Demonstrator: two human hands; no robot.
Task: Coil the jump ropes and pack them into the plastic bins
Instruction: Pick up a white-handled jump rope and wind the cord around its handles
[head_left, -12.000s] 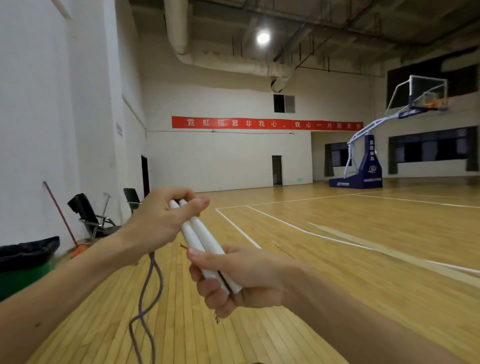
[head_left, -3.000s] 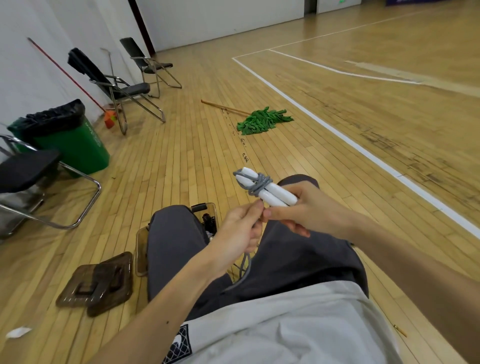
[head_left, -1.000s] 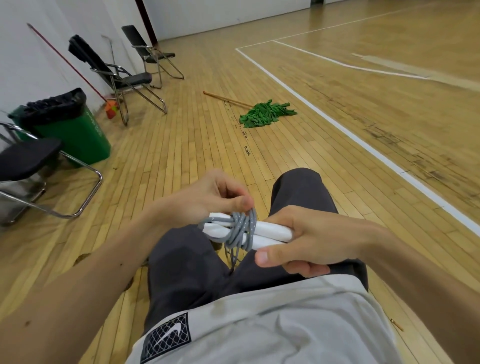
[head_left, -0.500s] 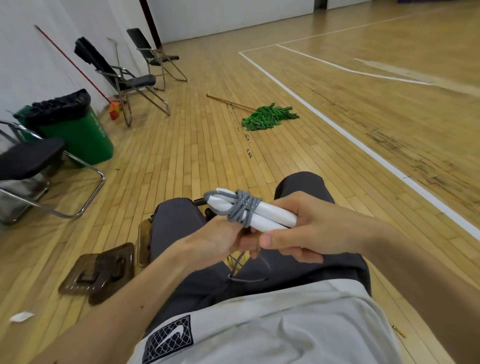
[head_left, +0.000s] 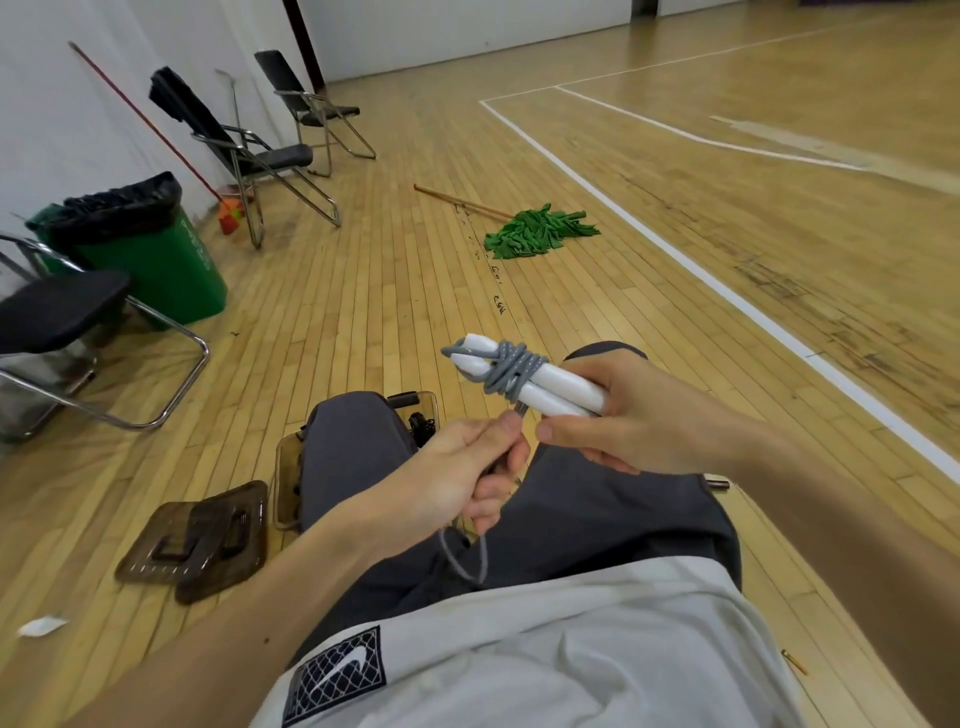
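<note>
Jump-rope handles, side by side above my knees, run near right to far left, tips pointing far left, grey cord wound round them. My right hand grips their near ends; my left hand, below, pinches the cord's tail. Open wooden floor lies beyond.

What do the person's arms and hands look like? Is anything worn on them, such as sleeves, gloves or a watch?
The left forearm and the right forearm are bare; no sleeves show. The left hand and the right hand have no gloves, and no ring or watch is visible. The shirt is light grey with a black patch bearing a white swoosh; the trousers are dark grey.
</note>
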